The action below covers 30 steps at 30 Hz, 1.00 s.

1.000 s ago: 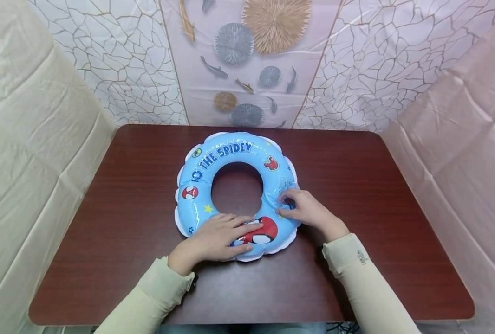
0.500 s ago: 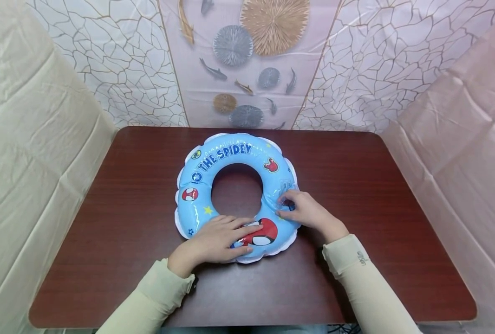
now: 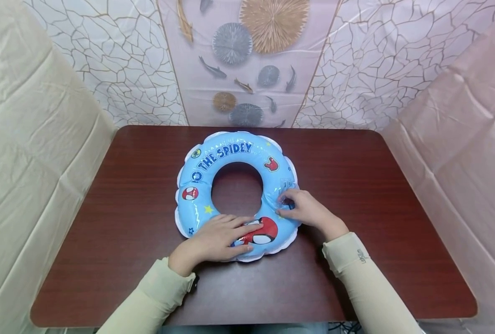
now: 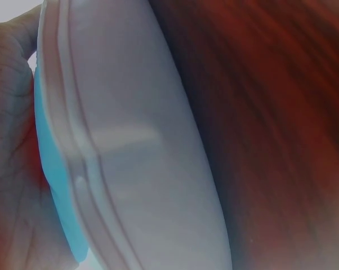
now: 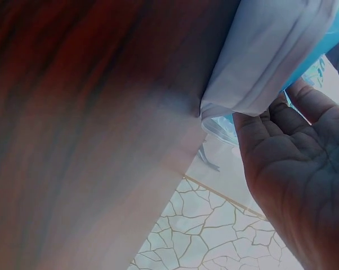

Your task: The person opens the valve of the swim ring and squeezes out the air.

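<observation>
Touching 1 blue inflatable ring (image 3: 239,150): 2 hands (image 3: 218,235) (image 3: 308,209)

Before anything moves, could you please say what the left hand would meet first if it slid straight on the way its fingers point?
The left hand lies on the blue ring; going on over the red face print, it would probably meet the right hand first, though depth is unclear.

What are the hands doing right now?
Left hand: open, resting on the ring.
Right hand: curled against the ring; whether it grips cannot be told.
</observation>
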Available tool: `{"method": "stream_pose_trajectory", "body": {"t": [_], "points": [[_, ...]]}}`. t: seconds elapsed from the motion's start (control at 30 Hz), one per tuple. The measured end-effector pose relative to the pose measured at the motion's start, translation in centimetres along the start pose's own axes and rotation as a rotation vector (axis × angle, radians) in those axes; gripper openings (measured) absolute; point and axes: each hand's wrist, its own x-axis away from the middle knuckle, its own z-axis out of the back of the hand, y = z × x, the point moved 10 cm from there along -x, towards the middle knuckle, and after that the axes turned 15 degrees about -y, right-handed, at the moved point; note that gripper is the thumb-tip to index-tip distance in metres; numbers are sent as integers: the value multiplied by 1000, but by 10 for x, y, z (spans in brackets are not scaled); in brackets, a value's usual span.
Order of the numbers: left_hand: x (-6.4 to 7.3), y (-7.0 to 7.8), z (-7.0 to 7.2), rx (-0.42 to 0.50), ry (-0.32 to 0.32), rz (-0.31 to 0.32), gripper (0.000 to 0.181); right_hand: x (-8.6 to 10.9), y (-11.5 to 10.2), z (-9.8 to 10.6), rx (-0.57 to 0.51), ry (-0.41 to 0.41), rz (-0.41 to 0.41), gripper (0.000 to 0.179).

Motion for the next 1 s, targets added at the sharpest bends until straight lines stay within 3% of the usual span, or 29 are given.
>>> {"method": "stream_pose_trajectory", "body": {"t": [0.77,1.0], "points": [[0,0,-6,13,-31,1,62,-1,3,-9,-5,-17,-20,31],[0,0,-2,27,-28,11,62,0,0,-2,5,1,-4,30]]}}
